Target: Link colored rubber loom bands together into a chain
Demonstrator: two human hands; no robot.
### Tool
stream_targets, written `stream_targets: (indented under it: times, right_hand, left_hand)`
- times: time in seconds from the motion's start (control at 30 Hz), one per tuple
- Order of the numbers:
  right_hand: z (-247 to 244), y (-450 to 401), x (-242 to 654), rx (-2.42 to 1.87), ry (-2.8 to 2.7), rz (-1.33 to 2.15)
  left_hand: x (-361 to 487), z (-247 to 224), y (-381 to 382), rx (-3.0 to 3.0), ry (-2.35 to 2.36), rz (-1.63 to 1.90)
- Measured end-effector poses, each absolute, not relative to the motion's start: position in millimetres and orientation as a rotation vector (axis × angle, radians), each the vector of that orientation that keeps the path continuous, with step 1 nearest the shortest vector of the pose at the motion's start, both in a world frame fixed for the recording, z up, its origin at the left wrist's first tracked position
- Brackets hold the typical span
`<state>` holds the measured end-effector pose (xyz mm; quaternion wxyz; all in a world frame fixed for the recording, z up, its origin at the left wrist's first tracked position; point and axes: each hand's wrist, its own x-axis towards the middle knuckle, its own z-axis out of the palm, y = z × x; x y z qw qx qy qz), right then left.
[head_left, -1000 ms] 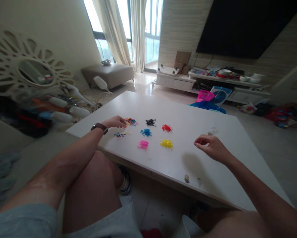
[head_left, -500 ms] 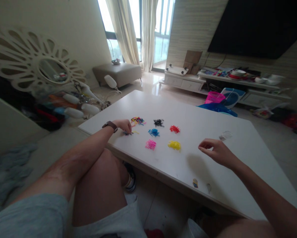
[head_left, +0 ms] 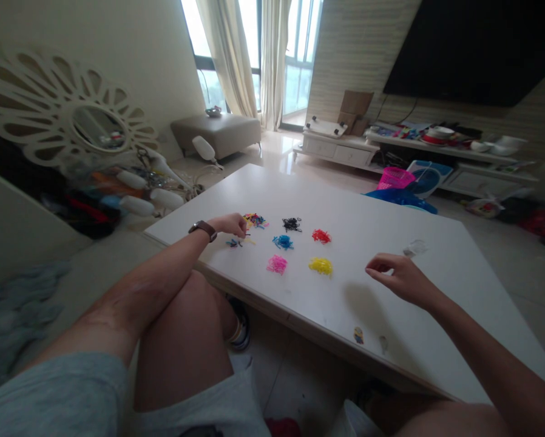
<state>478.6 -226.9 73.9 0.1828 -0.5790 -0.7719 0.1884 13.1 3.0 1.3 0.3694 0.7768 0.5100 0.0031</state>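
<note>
Nearest us, low and right of centre in the frame, a small yellow-and-blue cartoon figure and a small clear piece lie near the edge of the white table, where they lay a moment ago. Above them, right of centre, our right hand has barely moved: its fingers are curled, thumb and forefinger close, and we cannot tell whether they meet or pinch anything. At the centre, the pink pile and yellow pile of rubber bands sit side by side, with the blue pile and red pile beyond, each apart and unchanged. The change is on the left: our left hand has come off the small mixed cluster, leaving it uncovered, and is now just beyond it, beside the larger multicoloured pile. Its grip is together, seemingly clamped on a dark band that shows at the fingertips; we judge that one band has been lifted away from the others. Farther back, the black pile lies undisturbed, while a crumpled clear item rests beyond our right hand.
</note>
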Motion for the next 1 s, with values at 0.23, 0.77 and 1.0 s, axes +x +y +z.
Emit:
stream_targets:
  times: [0.23,0.77,1.0]
  right_hand:
    - [75,-228,478,-1.621,-2.179,0.563]
    - [75,-229,477,-1.608,-2.188,0.583]
    - [69,-227,475,-1.560,-2.205,0.622]
  left_hand:
    - [15,-12,9,2.001,1.257,-0.042]
    - [24,-5,5,1.995,1.265,-0.128]
    - [73,28,-28,1.974,0.999,0.240]
